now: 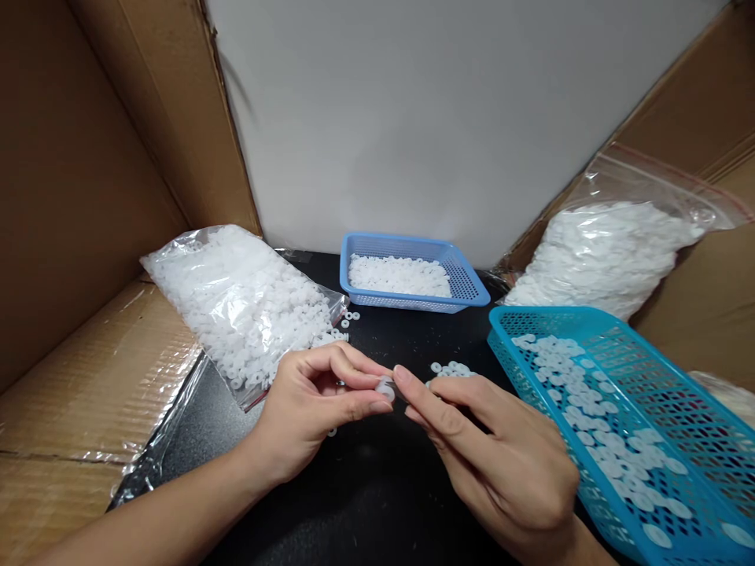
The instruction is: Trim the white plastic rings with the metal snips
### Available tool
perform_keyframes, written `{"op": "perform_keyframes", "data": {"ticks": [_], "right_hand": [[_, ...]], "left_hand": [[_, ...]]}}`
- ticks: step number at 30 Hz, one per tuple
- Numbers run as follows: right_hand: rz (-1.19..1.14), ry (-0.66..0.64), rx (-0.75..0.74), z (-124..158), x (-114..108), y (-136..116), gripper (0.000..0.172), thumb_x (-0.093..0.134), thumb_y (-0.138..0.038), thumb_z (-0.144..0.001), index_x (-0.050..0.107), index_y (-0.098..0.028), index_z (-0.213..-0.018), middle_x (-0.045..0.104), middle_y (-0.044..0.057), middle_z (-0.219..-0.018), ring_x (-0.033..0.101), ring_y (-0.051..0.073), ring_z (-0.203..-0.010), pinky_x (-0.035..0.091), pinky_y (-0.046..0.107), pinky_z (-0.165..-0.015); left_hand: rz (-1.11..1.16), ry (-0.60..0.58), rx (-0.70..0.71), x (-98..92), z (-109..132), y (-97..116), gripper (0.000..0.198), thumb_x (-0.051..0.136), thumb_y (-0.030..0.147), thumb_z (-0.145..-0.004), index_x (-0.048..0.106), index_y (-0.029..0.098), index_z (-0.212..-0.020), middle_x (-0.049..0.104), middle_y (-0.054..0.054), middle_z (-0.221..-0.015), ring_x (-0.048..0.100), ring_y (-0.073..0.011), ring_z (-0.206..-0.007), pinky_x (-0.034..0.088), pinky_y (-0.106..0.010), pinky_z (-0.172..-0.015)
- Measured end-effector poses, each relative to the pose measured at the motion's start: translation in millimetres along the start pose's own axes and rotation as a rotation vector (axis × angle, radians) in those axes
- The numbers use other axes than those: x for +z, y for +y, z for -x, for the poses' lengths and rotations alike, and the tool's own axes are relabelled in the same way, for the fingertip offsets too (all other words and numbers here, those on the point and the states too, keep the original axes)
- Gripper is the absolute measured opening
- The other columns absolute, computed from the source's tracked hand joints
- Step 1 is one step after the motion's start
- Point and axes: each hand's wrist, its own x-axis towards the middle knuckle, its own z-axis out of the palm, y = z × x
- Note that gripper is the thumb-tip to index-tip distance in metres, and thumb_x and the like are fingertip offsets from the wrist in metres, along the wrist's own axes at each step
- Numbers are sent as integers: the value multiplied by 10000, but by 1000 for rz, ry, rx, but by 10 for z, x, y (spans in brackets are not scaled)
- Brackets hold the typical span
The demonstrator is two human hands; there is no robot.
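In the middle of the view, my left hand [315,405] pinches a small white plastic washer [386,388] between thumb and fingertips. My right hand [501,448] meets it from the right, its fingers closed in a pinch right at the washer's edge. What the right fingertips hold, if anything, is mostly hidden. Loose white washers [451,369] lie on the black tabletop [366,503] just behind my right hand. More loose washers [352,316] are spread behind my left hand, by the mouth of a clear bag [248,299] filled with them.
A light-blue basket [472,292] holding small white pieces stands at the back, against a pale panel [413,118]. At the right is a teal basket [501,318] with white discs. Behind it leans another filled clear bag [607,251]. Cardboard [118,118] walls in both sides.
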Motion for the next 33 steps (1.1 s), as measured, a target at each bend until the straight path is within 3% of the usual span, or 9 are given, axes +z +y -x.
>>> {"op": "perform_keyframes", "data": {"ticks": [5, 20, 24, 26, 29, 33], "right_hand": [[40, -5, -30, -8, -17, -7, 316, 541, -109, -1027, 691, -181, -1296, 719, 32, -764, 647, 142, -635, 467, 265, -580], [85, -50, -109, 4, -118, 58, 348, 509, -63, -1022, 661, -148, -1323, 701, 33, -795, 559, 154, -637, 406, 302, -608], [85, -47, -114, -10, -106, 51, 355, 461, -75, -1044, 688, -157, -1304, 687, 34, -783, 556, 154, -635, 401, 301, -595], [-18, -30, -26, -20, -60, 49, 356, 489, -67, -1033, 696, -174, -1302, 665, 25, -775, 576, 144, -648, 422, 277, -589], [-280, 29, 259, -33, 38, 57, 346, 529, -106, -1028, 698, -222, -1307, 624, 3, -782, 582, 119, -651, 456, 228, -586], [-531, 76, 642, -32, 121, 86, 305, 528, -358, -1051, 686, -296, -1303, 637, 0, -828, 563, 127, -635, 455, 233, -549]], "left_hand": [[-37, -19, 7, -16, 9, 5, 177, 931, 99, -664, 783, 191, -633, 799, -23, -817, 729, -110, -742, 588, -197, -708], [-95, -97, -21, -52, -4, 101, 170, 902, 48, -688, 816, 191, -719, 817, -13, -816, 762, -90, -775, 606, -126, -728], [-76, -114, -71, -43, 10, 101, 189, 892, 34, -702, 782, 175, -764, 817, 4, -825, 764, -74, -695, 613, -110, -672], [-84, -137, -35, -32, 16, 98, 246, 874, 22, -722, 783, 191, -875, 817, 9, -847, 777, -88, -710, 619, -112, -651], [-158, -163, 107, -11, 22, 94, 383, 841, 2, -755, 767, 228, -1056, 827, -10, -923, 802, -139, -868, 649, -156, -729], [-254, -185, 254, -6, 39, 85, 467, 795, -8, -803, 741, 271, -1173, 828, -13, -981, 800, -152, -949, 654, -201, -834]]}}
